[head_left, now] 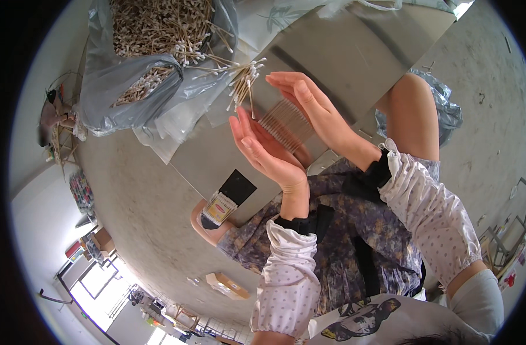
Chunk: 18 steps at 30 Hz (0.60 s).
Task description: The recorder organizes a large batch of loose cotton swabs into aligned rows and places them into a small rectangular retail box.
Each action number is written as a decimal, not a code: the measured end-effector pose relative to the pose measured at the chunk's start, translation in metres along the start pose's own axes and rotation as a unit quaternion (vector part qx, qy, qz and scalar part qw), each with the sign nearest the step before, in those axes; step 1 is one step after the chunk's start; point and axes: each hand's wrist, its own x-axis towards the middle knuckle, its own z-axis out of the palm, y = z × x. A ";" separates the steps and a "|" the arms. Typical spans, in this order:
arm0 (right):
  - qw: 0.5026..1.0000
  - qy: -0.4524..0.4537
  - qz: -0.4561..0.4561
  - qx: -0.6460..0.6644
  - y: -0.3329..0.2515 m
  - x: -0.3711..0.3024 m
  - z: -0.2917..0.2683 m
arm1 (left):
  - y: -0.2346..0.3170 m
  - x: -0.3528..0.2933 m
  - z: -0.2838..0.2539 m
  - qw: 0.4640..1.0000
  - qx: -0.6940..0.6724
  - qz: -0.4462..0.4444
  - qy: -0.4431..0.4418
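My left hand (269,158) and my right hand (317,109) face each other over the table, fingers stretched out and palms turned inward. Between them is a see-through, finely ribbed piece (286,125), perhaps a clear plastic case; whether the palms touch it I cannot tell. Just beyond the fingertips lies a loose bunch of cotton swabs (244,80) with white tips and wooden sticks. One swab points down toward the left fingertips.
A clear plastic bag (96,98) heaped with cotton swabs (159,29) occupies the far left of the grey table (343,63). By the table's near left edge is a labelled pack of swabs (220,207) beside a black flat piece (238,187). A cardboard box (227,286) stands on the floor.
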 end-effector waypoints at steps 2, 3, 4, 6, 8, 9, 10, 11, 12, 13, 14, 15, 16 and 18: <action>1.000 0.007 0.001 0.010 0.000 -0.002 -0.001 | 0.000 -0.002 -0.001 1.000 -0.004 -0.002 -0.009; 1.000 0.013 0.008 0.022 0.000 -0.004 -0.001 | -0.001 -0.003 -0.002 1.000 -0.003 -0.007 -0.011; 0.999 0.020 0.015 0.034 0.000 -0.005 -0.002 | -0.003 -0.005 -0.003 1.000 -0.002 -0.012 -0.013; 0.998 0.032 0.011 0.048 -0.004 -0.004 -0.002 | 0.001 -0.004 -0.005 1.000 -0.017 -0.014 -0.011; 0.997 0.044 0.007 0.064 -0.005 -0.003 -0.003 | 0.002 -0.002 -0.008 0.999 -0.031 -0.016 -0.010; 0.997 0.043 0.009 0.068 -0.005 -0.003 -0.004 | 0.000 -0.002 -0.010 1.000 -0.020 -0.013 -0.012; 0.996 0.042 0.011 0.072 -0.005 -0.003 -0.004 | 0.000 -0.001 -0.013 1.000 -0.008 -0.009 -0.015; 0.996 0.043 0.009 0.074 -0.006 -0.003 -0.004 | 0.001 0.000 -0.015 1.000 -0.007 -0.007 -0.017; 0.995 0.055 0.005 0.088 -0.007 -0.002 -0.003 | 0.002 0.001 -0.018 1.000 0.001 0.009 -0.016; 0.993 0.067 0.001 0.102 -0.009 -0.001 -0.003 | 0.004 0.002 -0.021 0.999 0.010 0.026 -0.016; 0.993 0.070 0.000 0.099 -0.013 -0.001 -0.010 | 0.003 0.000 -0.022 0.999 0.008 0.024 -0.019; 0.991 0.092 -0.015 0.095 -0.017 0.001 -0.022 | 0.001 -0.003 -0.024 0.971 0.206 0.086 -0.082; 0.989 0.114 -0.030 0.091 -0.022 0.001 -0.034 | -0.002 -0.004 -0.024 0.896 0.394 0.146 -0.142; 0.987 0.122 -0.037 0.097 -0.038 -0.002 -0.039 | 0.003 -0.004 -0.029 0.790 0.542 0.203 -0.201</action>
